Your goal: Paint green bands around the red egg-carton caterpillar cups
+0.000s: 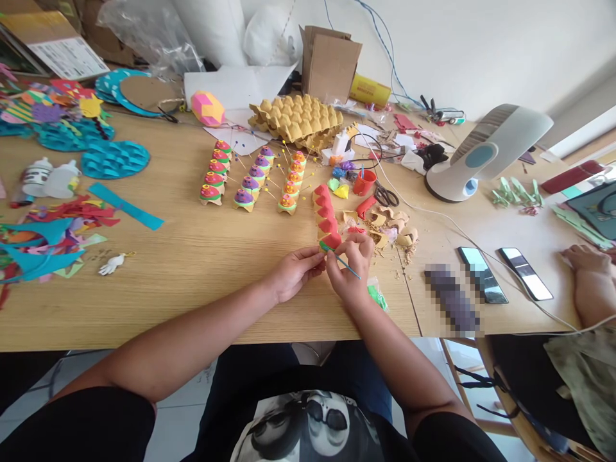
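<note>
My left hand is pinched against the near end of a strip of red-painted egg-carton cups that lies on the wooden table. My right hand grips a thin blue-handled paintbrush, its tip at the green edge of the nearest cup. Both hands rest close together at the table's front middle. Three rows of painted cups with pins stand behind them.
Plain egg cartons, a small red paint cup, scissors and carton scraps lie beyond. A white fan sits right, two phones near it. Another person's hand is at far right. Coloured paper shapes cover the left.
</note>
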Demonstrator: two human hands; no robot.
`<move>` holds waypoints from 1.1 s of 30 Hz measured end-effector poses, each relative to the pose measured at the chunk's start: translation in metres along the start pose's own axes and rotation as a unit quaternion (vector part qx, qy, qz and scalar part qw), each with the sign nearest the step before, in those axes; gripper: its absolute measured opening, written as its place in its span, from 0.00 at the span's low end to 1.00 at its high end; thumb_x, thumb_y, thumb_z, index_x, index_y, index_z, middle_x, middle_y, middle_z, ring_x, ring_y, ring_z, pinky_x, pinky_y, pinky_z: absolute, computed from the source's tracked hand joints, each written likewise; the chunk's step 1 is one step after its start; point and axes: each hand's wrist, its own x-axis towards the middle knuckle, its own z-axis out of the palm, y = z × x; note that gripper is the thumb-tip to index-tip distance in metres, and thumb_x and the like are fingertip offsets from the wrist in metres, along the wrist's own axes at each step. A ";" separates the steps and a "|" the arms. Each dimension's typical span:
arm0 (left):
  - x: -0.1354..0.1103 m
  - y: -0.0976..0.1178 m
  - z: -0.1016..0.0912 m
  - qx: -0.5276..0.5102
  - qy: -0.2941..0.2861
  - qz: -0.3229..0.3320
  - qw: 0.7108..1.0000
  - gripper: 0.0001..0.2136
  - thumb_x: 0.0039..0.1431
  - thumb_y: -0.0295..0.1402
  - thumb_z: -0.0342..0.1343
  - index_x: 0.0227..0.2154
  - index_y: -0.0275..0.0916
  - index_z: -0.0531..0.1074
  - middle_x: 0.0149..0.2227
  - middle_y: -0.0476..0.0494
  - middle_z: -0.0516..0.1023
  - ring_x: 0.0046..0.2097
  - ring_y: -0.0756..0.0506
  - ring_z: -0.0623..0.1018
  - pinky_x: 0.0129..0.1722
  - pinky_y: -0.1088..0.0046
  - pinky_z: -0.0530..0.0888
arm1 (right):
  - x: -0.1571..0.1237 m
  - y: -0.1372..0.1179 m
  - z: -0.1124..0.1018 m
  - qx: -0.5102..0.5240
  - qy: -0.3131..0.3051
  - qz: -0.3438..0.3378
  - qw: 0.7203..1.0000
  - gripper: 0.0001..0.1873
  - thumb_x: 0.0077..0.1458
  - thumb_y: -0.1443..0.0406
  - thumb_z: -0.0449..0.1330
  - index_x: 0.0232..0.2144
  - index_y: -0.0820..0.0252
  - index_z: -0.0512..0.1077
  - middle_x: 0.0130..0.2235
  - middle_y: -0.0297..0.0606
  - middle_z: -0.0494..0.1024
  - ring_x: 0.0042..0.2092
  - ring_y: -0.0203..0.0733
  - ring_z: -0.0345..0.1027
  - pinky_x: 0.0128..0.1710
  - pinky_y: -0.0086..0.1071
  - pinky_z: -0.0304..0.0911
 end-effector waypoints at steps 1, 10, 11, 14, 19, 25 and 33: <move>0.000 0.000 0.000 -0.001 0.003 0.001 1.000 0.11 0.55 0.37 0.73 0.38 0.37 0.85 0.37 0.45 0.81 0.39 0.50 0.77 0.45 0.74 0.73 | 0.000 0.000 0.000 0.001 0.001 0.010 1.000 0.08 0.58 0.67 0.62 0.29 0.55 0.67 0.43 0.39 0.67 0.48 0.48 0.64 0.51 0.48 0.63; -0.001 0.002 0.003 -0.007 0.018 -0.005 1.000 0.14 0.51 0.37 0.76 0.38 0.35 0.85 0.36 0.44 0.81 0.39 0.50 0.77 0.44 0.74 0.72 | 0.001 0.000 0.000 -0.004 -0.002 0.024 1.000 0.09 0.58 0.66 0.62 0.28 0.54 0.65 0.42 0.39 0.67 0.49 0.49 0.64 0.51 0.48 0.64; -0.001 0.002 0.004 -0.005 0.015 -0.004 1.000 0.14 0.51 0.37 0.76 0.38 0.35 0.85 0.37 0.43 0.82 0.39 0.50 0.77 0.44 0.73 0.72 | 0.000 -0.001 0.000 -0.003 -0.003 0.019 1.000 0.08 0.58 0.65 0.62 0.29 0.54 0.66 0.42 0.39 0.67 0.49 0.49 0.64 0.51 0.48 0.64; -0.002 0.002 0.005 0.002 0.011 -0.002 1.000 0.15 0.51 0.39 0.76 0.38 0.35 0.85 0.39 0.43 0.82 0.41 0.49 0.77 0.46 0.73 0.72 | 0.000 -0.001 0.000 -0.006 0.004 0.004 1.000 0.08 0.57 0.66 0.63 0.29 0.55 0.67 0.43 0.39 0.67 0.49 0.49 0.64 0.51 0.48 0.62; -0.001 0.001 0.004 0.010 0.010 -0.001 1.000 0.15 0.51 0.39 0.76 0.39 0.38 0.86 0.40 0.43 0.83 0.41 0.49 0.78 0.47 0.73 0.73 | -0.001 0.000 0.001 -0.018 0.011 0.002 1.000 0.08 0.57 0.67 0.62 0.28 0.55 0.67 0.44 0.40 0.68 0.49 0.49 0.64 0.51 0.48 0.62; -0.002 0.001 0.005 0.015 -0.006 0.001 1.000 0.16 0.51 0.40 0.75 0.41 0.39 0.86 0.42 0.41 0.85 0.43 0.48 0.79 0.46 0.73 0.73 | -0.002 -0.002 0.001 -0.016 0.004 -0.022 1.000 0.07 0.59 0.66 0.63 0.30 0.55 0.68 0.44 0.40 0.68 0.49 0.49 0.64 0.51 0.49 0.61; -0.002 0.001 0.007 0.013 -0.008 0.002 1.000 0.16 0.50 0.41 0.76 0.40 0.40 0.86 0.42 0.42 0.85 0.44 0.46 0.80 0.47 0.71 0.73 | -0.004 -0.003 0.003 -0.047 0.014 -0.022 0.999 0.09 0.58 0.66 0.63 0.28 0.55 0.67 0.44 0.40 0.68 0.49 0.50 0.64 0.51 0.49 0.61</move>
